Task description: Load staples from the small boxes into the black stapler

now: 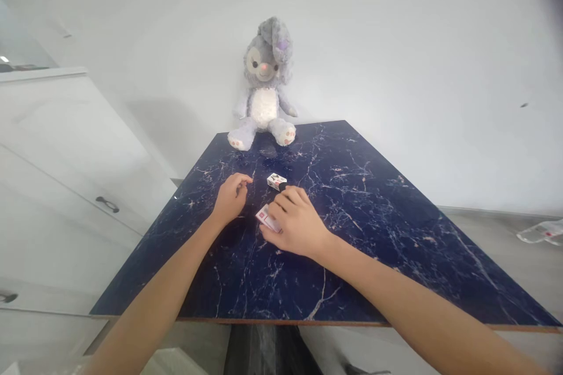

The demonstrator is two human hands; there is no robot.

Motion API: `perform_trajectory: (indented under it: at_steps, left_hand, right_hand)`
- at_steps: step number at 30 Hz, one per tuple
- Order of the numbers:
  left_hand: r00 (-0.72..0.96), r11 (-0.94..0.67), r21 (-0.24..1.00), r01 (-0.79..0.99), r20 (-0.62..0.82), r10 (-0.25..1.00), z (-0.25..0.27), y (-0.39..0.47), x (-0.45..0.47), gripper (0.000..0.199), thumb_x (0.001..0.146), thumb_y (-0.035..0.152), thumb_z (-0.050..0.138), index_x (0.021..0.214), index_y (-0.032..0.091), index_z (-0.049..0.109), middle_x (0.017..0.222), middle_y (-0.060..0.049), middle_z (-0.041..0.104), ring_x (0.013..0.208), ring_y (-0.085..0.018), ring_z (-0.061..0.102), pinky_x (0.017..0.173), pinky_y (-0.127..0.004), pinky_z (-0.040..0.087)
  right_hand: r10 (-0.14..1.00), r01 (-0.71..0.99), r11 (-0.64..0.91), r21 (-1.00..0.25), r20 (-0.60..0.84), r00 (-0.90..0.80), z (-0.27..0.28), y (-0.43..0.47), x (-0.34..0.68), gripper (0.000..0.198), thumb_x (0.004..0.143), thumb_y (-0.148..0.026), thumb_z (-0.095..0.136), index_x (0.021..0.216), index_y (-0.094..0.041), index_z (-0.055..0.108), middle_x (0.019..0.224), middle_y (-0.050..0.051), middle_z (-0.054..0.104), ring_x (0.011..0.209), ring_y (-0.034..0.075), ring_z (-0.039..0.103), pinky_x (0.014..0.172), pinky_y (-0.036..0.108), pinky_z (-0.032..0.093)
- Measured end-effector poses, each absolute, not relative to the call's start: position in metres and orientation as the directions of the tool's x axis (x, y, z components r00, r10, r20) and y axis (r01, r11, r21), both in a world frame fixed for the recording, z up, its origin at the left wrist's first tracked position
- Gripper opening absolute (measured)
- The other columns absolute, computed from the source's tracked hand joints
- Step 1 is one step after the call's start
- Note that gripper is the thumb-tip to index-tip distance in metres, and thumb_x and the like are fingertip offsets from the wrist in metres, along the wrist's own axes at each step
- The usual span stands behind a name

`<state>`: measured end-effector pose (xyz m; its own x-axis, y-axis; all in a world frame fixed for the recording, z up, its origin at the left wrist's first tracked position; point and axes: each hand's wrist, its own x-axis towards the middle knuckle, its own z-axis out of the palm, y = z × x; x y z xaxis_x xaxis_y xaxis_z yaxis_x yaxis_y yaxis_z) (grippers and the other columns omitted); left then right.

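Observation:
My right hand point(297, 220) is wrapped over a small white and pink box point(266, 217), its fingers covering the box's right part. Just beyond its fingertips is a second small box point(276, 180), white with black and red print. A black patch shows between that box and my fingers; what it is I cannot make out. To the left, my left hand point(232, 196) hovers over or rests on the table with thumb and forefinger apart and nothing visible in them. Both boxes are over the dark blue marbled table point(360, 234).
A grey plush rabbit point(264, 99) sits at the table's far edge against the white wall. White cabinets point(57, 187) with dark handles stand to the left. On the floor at the right lies a clear plastic item point(541, 232). The table's near edge runs below my forearms.

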<state>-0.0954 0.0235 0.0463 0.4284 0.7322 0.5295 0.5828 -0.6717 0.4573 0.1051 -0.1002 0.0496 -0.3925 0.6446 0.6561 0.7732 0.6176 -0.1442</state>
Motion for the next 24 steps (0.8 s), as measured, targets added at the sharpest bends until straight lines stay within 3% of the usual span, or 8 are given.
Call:
perform_trajectory:
  at_steps: [3, 6, 8, 12, 15, 18, 20, 24]
  left_hand:
    - [0.498, -0.710, 0.475, 0.520, 0.507, 0.704, 0.051, 0.019, -0.094, 0.020, 0.087, 0.013, 0.040, 0.091, 0.021, 0.059, 0.105, -0.005, 0.067, 0.100, -0.019, 0.061, 0.094, -0.035, 0.047]
    - [0.670, -0.781, 0.471, 0.410, 0.426, 0.608, 0.061, 0.003, -0.089, 0.018, 0.093, 0.021, 0.038, 0.086, 0.021, 0.054, 0.102, -0.005, 0.065, 0.096, -0.019, 0.060, 0.090, -0.035, 0.047]
    - [0.752, -0.819, 0.399, 0.413, 0.358, 0.553, 0.069, -0.010, -0.084, 0.015, 0.094, 0.033, 0.045, 0.088, 0.021, 0.052, 0.098, -0.006, 0.064, 0.090, -0.021, 0.057, 0.084, -0.036, 0.046]
    - [0.804, -0.843, 0.185, 0.505, 0.256, 0.537, 0.074, -0.033, -0.069, 0.043, 0.075, 0.060, 0.069, 0.084, 0.023, 0.049, 0.090, -0.006, 0.059, 0.084, -0.025, 0.052, 0.076, -0.040, 0.042]
    - [0.791, -0.822, 0.185, 0.539, 0.223, 0.569, 0.069, -0.038, -0.061, 0.044, 0.074, 0.059, 0.071, 0.083, 0.023, 0.046, 0.087, -0.004, 0.057, 0.080, -0.024, 0.053, 0.072, -0.038, 0.040]
    - [0.789, -0.795, 0.300, 0.527, 0.174, 0.589, 0.064, -0.035, -0.062, 0.041, 0.076, 0.053, 0.071, 0.086, 0.023, 0.046, 0.090, -0.003, 0.058, 0.078, -0.021, 0.054, 0.069, -0.034, 0.040]
    - [0.794, -0.784, 0.360, 0.506, 0.159, 0.586, 0.065, -0.032, -0.064, 0.043, 0.073, 0.054, 0.074, 0.087, 0.023, 0.048, 0.094, -0.003, 0.060, 0.081, -0.021, 0.055, 0.070, -0.033, 0.041]
    - [0.792, -0.744, 0.449, 0.495, 0.120, 0.599, 0.069, -0.028, -0.067, 0.045, 0.070, 0.054, 0.077, 0.091, 0.023, 0.052, 0.099, -0.003, 0.063, 0.085, -0.022, 0.058, 0.074, -0.034, 0.045]
  right_hand:
    - [0.674, 0.805, 0.566, -0.179, 0.662, -0.327, 0.053, -0.100, 0.112, 0.029, 0.091, -0.046, 0.058, 0.082, -0.020, 0.066, 0.097, 0.012, 0.061, 0.100, 0.030, 0.050, 0.095, 0.050, 0.041]
    - [0.668, 0.760, 0.574, -0.305, 0.712, -0.219, 0.055, -0.099, 0.120, 0.027, 0.096, -0.041, 0.053, 0.082, -0.020, 0.064, 0.104, 0.011, 0.062, 0.100, 0.026, 0.052, 0.092, 0.045, 0.043]
    - [0.689, 0.737, 0.522, -0.429, 0.721, -0.069, 0.054, -0.092, 0.128, 0.025, 0.099, -0.035, 0.046, 0.088, -0.021, 0.063, 0.107, 0.010, 0.062, 0.102, 0.025, 0.054, 0.094, 0.042, 0.044]
    - [0.796, 0.661, 0.373, -0.651, 0.590, 0.132, 0.045, -0.058, 0.148, 0.031, 0.102, -0.035, 0.035, 0.111, -0.020, 0.062, 0.120, 0.010, 0.063, 0.109, 0.022, 0.058, 0.099, 0.037, 0.045]
    - [0.907, 0.588, 0.303, -0.750, 0.417, 0.065, 0.036, -0.023, 0.158, 0.040, 0.102, -0.040, 0.034, 0.127, -0.021, 0.059, 0.130, 0.008, 0.062, 0.111, 0.019, 0.060, 0.100, 0.033, 0.045]
    - [0.960, 0.509, 0.273, -0.816, 0.265, -0.091, 0.031, 0.007, 0.164, 0.045, 0.103, -0.043, 0.032, 0.126, -0.024, 0.065, 0.147, 0.004, 0.052, 0.105, 0.016, 0.063, 0.098, 0.031, 0.046]
    - [0.956, 0.493, 0.293, -0.820, 0.241, -0.167, 0.030, 0.023, 0.168, 0.041, 0.100, -0.040, 0.039, 0.124, -0.026, 0.069, 0.148, 0.003, 0.052, 0.100, 0.015, 0.065, 0.097, 0.031, 0.047]
    - [0.946, 0.556, 0.315, -0.769, 0.209, -0.247, 0.028, 0.047, 0.173, 0.045, 0.086, -0.024, 0.061, 0.131, -0.025, 0.066, 0.103, 0.003, 0.075, 0.079, 0.016, 0.066, 0.086, 0.031, 0.050]
